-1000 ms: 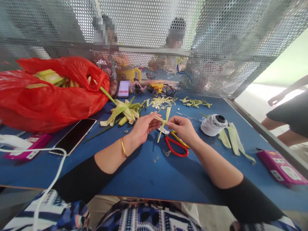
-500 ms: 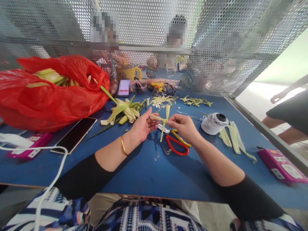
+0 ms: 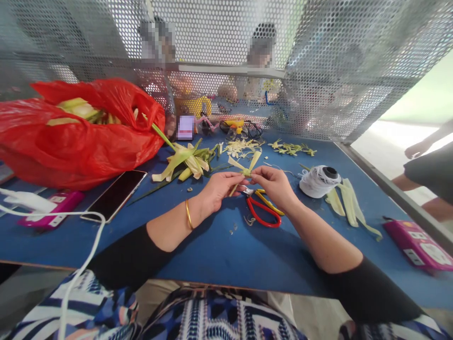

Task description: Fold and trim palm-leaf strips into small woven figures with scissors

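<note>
Palm-leaf strip (image 3: 247, 168), pale yellow-green and folded into a small crossed shape, is held just above the blue table (image 3: 219, 250) at centre frame. It is pinched from one side by the left hand (image 3: 219, 189), fingers closed on it, and from the other by the right hand (image 3: 274, 185), fingertips likewise closed on the fold. Red-handled scissors (image 3: 262, 212) lie on the table directly below the hands. A spool of white thread (image 3: 318, 181) is seen right of centre, loose leaf strips (image 3: 348, 203) beside it. A red plastic bag (image 3: 74, 137) of leaves fills the upper left; a dark phone (image 3: 115, 194) lies beneath it.
</note>
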A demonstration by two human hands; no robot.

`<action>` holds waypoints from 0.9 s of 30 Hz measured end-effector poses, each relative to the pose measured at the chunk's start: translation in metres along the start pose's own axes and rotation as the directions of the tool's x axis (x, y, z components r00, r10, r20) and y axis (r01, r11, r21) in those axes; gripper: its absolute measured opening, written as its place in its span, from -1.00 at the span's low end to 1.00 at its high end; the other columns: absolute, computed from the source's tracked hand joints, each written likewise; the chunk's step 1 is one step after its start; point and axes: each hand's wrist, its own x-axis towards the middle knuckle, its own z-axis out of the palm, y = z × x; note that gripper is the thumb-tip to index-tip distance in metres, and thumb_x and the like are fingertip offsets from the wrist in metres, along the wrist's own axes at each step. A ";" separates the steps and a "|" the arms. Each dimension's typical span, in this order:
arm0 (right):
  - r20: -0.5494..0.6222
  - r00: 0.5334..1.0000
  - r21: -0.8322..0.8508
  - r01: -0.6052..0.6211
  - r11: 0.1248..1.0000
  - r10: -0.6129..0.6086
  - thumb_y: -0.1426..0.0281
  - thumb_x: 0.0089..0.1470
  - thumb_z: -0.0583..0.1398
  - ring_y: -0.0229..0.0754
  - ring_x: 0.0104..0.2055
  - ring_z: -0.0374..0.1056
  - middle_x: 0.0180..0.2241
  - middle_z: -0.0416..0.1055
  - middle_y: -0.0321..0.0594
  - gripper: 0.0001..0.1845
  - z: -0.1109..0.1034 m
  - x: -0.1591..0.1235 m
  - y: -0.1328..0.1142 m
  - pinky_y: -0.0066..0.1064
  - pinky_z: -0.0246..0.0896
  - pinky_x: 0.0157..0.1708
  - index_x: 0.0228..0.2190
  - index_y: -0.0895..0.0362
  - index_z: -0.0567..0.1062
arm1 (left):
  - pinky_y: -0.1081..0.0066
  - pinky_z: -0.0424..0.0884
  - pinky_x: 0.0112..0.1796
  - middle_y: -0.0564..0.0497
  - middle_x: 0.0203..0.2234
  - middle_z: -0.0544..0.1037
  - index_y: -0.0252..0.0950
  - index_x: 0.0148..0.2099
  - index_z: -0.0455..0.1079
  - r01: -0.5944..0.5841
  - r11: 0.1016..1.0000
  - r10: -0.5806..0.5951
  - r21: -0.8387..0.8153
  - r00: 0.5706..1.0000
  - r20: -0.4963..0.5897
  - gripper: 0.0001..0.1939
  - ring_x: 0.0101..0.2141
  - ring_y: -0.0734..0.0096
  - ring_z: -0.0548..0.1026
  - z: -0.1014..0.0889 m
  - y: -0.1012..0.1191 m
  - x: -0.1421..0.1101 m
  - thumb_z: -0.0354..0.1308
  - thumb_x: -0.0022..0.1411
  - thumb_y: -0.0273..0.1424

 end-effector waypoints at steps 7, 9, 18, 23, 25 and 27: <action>0.001 0.999 -0.006 0.033 0.999 -0.033 0.22 -0.09 0.22 -0.25 -0.47 0.28 -0.57 0.43 -0.32 -0.78 0.000 -0.001 -0.002 -0.38 0.14 -0.39 -0.53 0.12 0.48 | 0.53 0.43 -0.46 -0.03 -0.44 0.63 -0.32 -0.22 0.50 -0.054 0.998 0.054 -0.013 0.999 0.009 -0.92 -0.51 0.50 0.56 -0.003 -0.001 0.002 0.26 0.25 -0.41; 0.019 0.999 -0.005 0.032 0.999 -0.032 0.23 -0.09 0.22 -0.26 -0.47 0.26 -0.57 0.42 -0.32 -0.79 0.001 -0.002 -0.002 -0.39 0.13 -0.40 -0.53 0.13 0.49 | 0.55 0.42 -0.45 -0.01 -0.45 0.63 -0.31 -0.15 0.53 -0.081 0.997 0.081 -0.001 0.996 0.026 -0.88 -0.51 0.52 0.56 -0.003 -0.002 0.003 0.26 0.25 -0.42; 0.049 0.999 -0.087 0.011 0.996 -0.007 0.25 -0.05 0.21 -0.30 -0.51 0.22 -0.60 0.41 -0.34 -0.80 -0.001 -0.002 -0.007 -0.40 0.11 -0.42 -0.52 0.14 0.50 | 0.54 0.40 -0.46 0.01 -0.52 0.59 -0.34 -0.31 0.54 -0.082 0.996 0.083 0.024 0.996 -0.044 -0.95 -0.55 0.54 0.52 -0.004 -0.001 0.005 0.29 0.21 -0.46; -0.033 0.999 -0.183 -0.006 0.983 0.000 0.30 -0.02 0.20 -0.31 -0.56 0.17 -0.66 0.37 -0.36 -0.80 -0.004 -0.001 -0.010 -0.41 0.06 -0.45 -0.60 0.12 0.43 | 0.55 0.40 -0.48 -0.02 -0.52 0.60 -0.35 -0.35 0.53 -0.026 0.998 0.021 -0.065 0.997 -0.077 -0.93 -0.54 0.53 0.52 -0.005 0.002 0.006 0.27 0.21 -0.48; -0.004 1.000 -0.239 -0.006 0.971 0.005 0.33 0.01 0.19 -0.30 -0.56 0.19 -0.65 0.38 -0.36 -0.80 -0.004 -0.002 -0.011 -0.41 0.06 -0.44 -0.59 0.12 0.43 | 0.55 0.39 -0.49 -0.01 -0.54 0.59 -0.36 -0.36 0.52 -0.015 0.997 0.007 -0.080 0.995 -0.099 -0.90 -0.56 0.55 0.51 -0.004 0.002 0.007 0.26 0.23 -0.49; 0.030 1.000 -0.327 0.000 0.945 0.010 0.35 0.08 0.15 -0.28 -0.52 0.24 -0.61 0.43 -0.34 -0.79 -0.003 -0.002 -0.012 -0.41 0.08 -0.41 -0.54 0.13 0.45 | 0.56 0.37 -0.50 0.01 -0.55 0.58 -0.36 -0.37 0.52 -0.031 0.997 0.022 -0.074 0.992 -0.125 -0.89 -0.56 0.56 0.50 -0.004 0.001 0.007 0.24 0.24 -0.50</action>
